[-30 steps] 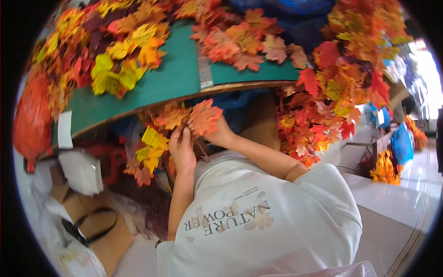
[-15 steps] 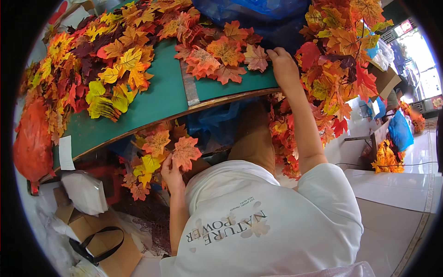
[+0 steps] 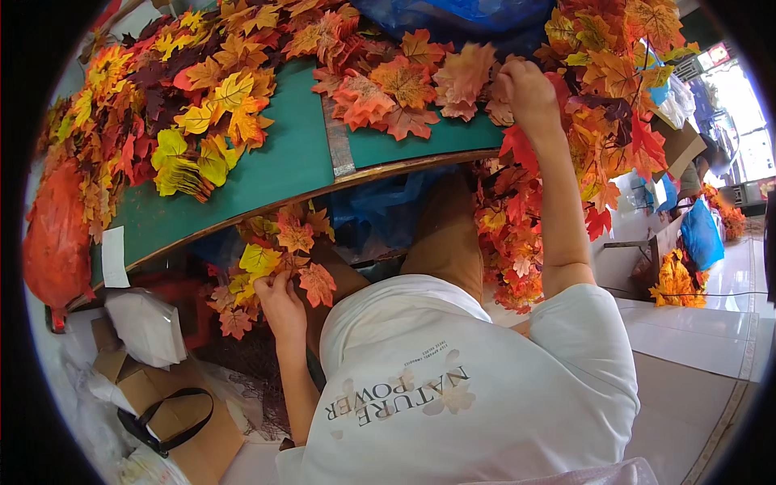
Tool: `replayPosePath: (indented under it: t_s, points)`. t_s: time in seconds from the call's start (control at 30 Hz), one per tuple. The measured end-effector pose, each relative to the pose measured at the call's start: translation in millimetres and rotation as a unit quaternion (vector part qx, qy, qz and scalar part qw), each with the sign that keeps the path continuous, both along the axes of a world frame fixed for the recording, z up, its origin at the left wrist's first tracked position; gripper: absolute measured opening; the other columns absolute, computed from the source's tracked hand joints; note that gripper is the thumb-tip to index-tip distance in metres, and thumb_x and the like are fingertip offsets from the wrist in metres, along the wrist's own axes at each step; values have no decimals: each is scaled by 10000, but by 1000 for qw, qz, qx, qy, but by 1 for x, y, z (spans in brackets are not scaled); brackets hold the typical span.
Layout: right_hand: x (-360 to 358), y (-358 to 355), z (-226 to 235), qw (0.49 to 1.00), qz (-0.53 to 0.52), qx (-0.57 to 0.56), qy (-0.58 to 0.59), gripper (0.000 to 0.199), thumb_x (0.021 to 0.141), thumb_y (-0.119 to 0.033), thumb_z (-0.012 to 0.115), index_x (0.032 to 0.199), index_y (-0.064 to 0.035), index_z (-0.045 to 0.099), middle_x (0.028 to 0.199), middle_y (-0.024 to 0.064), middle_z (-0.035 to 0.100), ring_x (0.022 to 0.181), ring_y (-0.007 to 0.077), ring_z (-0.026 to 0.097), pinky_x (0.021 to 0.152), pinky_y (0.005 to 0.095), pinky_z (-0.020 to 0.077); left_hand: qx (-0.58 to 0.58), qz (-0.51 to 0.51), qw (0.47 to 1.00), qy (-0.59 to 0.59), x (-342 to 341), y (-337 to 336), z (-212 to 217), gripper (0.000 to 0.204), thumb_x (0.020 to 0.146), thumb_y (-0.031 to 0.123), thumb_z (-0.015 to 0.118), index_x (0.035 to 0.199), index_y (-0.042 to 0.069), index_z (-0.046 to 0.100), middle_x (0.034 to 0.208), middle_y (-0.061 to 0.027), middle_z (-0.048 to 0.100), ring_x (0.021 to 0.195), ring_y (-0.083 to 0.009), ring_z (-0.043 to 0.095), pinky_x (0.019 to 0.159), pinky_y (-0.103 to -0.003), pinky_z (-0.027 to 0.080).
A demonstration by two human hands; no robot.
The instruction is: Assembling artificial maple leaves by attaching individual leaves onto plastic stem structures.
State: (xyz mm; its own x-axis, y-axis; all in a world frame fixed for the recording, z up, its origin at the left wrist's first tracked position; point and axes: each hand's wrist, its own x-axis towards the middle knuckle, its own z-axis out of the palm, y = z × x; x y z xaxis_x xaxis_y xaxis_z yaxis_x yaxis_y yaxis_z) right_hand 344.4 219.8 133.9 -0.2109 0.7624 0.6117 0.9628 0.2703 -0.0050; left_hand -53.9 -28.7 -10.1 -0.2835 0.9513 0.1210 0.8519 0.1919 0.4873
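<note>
My left hand (image 3: 281, 305) is below the table's front edge, its fingers closed on a garland of artificial maple leaves (image 3: 263, 263) in yellow, orange and red. An orange-red leaf (image 3: 317, 284) hangs just right of its fingertips. Over the tabletop, my right hand (image 3: 529, 93) has its fingers pinched together on a pale pink artificial leaf (image 3: 499, 105), partly hidden by the fingers. Left of it lies a stack of pinkish leaves (image 3: 463, 79), beside orange and coral leaf stacks (image 3: 364, 99) on the green table (image 3: 299, 121).
Heaped leaves (image 3: 137, 105) cover the table's left side, and a leafy garland (image 3: 598, 81) hangs over its right end. Blue plastic (image 3: 461, 16) lies at the back. A red bag (image 3: 56, 238) hangs far left, above a brown carton (image 3: 182, 420). Another person sits far right.
My left hand has moved left and slightly up along the garland. My right hand has shifted right and up, and the pink leaf stack beside it now shows more fully.
</note>
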Motion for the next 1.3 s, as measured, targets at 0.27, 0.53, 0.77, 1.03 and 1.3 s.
replayPosePath:
  t_s: [0.27, 0.53, 0.77, 1.03, 1.3]
  points:
    - [-18, -15, -13, 890, 222, -16, 398, 146, 824, -86, 646, 934, 10, 634, 908, 36, 656, 797, 112, 626, 643, 258, 513, 94, -81, 979, -160, -18, -7, -11, 250, 780, -28, 583, 1025, 19, 596, 911, -157, 575, 795, -350, 588, 759, -387, 486]
    - [-167, -112, -89, 539, 230, -380, 716, 155, 837, -64, 625, 958, 30, 599, 822, 102, 641, 716, 164, 646, 607, 222, 517, 112, 30, 555, -824, 29, 27, 11, 230, 835, -4, 611, 1058, 23, 561, 863, -40, 606, 777, -148, 626, 723, -298, 548]
    - [-227, -150, -121, 388, 214, -475, 760, 207, 792, -52, 689, 973, 25, 622, 859, 85, 647, 783, 153, 638, 686, 246, 544, 150, 52, 622, -767, 54, 28, 23, 225, 844, 17, 611, 1063, 18, 559, 879, -42, 613, 767, -131, 621, 729, -272, 535]
    - [-233, -159, -122, 434, 236, -429, 757, 179, 783, -10, 686, 948, 24, 630, 845, 59, 653, 742, 118, 618, 693, 246, 523, 166, 62, 618, -766, 61, 32, 19, 236, 836, 29, 627, 1060, 15, 553, 903, -58, 610, 779, -126, 615, 730, -252, 523]
    - [-231, -158, -130, 401, 219, -442, 772, 169, 795, -12, 671, 956, 11, 625, 862, 67, 654, 773, 135, 631, 687, 244, 532, 170, 72, 616, -766, 66, 35, 19, 249, 831, 19, 630, 1066, 10, 549, 904, -58, 608, 779, -125, 611, 740, -248, 519]
